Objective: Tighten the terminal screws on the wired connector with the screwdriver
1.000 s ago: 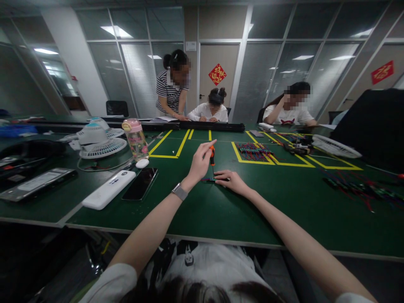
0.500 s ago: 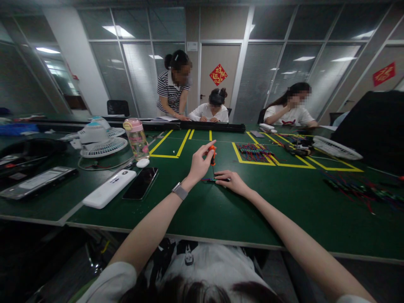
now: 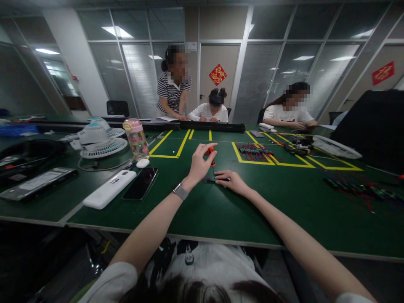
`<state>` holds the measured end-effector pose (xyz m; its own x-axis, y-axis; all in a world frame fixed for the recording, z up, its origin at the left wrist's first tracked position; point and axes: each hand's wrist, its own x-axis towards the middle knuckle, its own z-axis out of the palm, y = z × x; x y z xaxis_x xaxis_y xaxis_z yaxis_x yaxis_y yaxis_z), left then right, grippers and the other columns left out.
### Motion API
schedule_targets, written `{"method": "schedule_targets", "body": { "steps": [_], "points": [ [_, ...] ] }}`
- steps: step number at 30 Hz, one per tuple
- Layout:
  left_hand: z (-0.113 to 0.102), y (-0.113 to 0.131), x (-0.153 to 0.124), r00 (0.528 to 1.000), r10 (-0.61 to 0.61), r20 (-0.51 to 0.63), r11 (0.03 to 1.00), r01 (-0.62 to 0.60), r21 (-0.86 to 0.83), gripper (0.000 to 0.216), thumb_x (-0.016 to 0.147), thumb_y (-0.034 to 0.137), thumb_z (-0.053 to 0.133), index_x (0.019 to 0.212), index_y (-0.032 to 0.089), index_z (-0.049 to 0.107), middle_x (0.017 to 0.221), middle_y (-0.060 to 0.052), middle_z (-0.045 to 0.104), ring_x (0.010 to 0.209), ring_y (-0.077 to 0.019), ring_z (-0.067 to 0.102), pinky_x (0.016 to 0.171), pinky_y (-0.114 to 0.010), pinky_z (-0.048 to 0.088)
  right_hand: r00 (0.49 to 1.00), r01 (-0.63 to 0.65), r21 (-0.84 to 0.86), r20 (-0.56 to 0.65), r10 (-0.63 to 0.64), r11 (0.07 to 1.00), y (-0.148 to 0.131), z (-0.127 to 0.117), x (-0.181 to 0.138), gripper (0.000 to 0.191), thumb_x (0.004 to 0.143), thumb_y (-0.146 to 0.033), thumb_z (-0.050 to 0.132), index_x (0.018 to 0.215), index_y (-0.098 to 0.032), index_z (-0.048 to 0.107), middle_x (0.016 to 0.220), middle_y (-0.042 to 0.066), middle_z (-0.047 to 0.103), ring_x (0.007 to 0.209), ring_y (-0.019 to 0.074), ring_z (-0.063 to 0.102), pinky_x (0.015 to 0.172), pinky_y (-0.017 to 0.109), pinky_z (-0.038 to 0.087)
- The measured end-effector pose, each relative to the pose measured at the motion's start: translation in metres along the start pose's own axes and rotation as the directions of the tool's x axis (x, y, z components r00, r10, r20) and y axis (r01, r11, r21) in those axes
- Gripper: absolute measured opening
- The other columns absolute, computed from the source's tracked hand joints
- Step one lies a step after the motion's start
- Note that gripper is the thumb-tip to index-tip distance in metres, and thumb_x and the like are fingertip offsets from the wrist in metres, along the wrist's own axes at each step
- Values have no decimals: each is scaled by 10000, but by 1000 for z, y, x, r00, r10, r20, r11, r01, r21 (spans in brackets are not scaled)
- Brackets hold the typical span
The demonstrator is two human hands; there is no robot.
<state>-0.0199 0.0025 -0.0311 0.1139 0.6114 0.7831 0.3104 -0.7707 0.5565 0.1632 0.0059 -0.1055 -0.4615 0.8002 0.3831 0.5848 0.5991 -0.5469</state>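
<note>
My left hand, with a watch on the wrist, pinches the orange handle of a small screwdriver held upright, tip down. The tip meets a small dark part with coloured wires lying on the green table. My right hand rests flat on the table, its fingertips pressing on that part from the right.
A white power bank and a black phone lie to the left, with a pink-lidded bottle and desk fans behind. Bundles of coloured wires sit inside yellow tape outlines. Three people are across the table.
My left hand has turned the screwdriver handle slightly between its fingers. The standing person across the table has straightened up a little. My right hand has stayed put.
</note>
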Motion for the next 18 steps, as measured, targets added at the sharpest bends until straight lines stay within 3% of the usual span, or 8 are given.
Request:
{"method": "schedule_targets", "body": {
  "steps": [2,6,12,18],
  "points": [
    [-1,1,0,1000,7,20,1000,-7,19,296,896,262,503,1174,237,601,1008,-48,569,932,-147,565,863,-278,458,1000,2,-1,3,-2,1000,0,0,0,237,812,-366,618,988,-259,735,1153,61,678,1070,247,621,956,399,467],
    [1,0,0,995,20,98,994,-9,-107,373,941,235,398,1301,250,495,1100,-56,580,930,-131,593,854,-270,465,1000,6,-3,-3,-6,1000,-1,-1,-1,235,813,-365,619,989,-263,735,1150,59,680,1068,248,622,954,402,469],
    [2,-1,-2,999,12,-48,999,-11,33,279,880,294,535,1136,223,621,939,-39,575,842,-135,560,804,-263,470,1000,-2,6,-8,2,1000,-2,0,-1,227,809,-355,624,982,-262,737,1147,56,681,1065,246,625,952,399,472],
    [4,-6,-1,999,-13,31,993,16,-115,372,941,224,397,1298,241,500,1065,-44,598,905,-119,585,831,-250,466,1000,15,-1,-7,-15,1000,-2,0,-1,228,812,-357,619,977,-254,739,1146,63,682,1056,246,630,939,398,482]
  ]
}}
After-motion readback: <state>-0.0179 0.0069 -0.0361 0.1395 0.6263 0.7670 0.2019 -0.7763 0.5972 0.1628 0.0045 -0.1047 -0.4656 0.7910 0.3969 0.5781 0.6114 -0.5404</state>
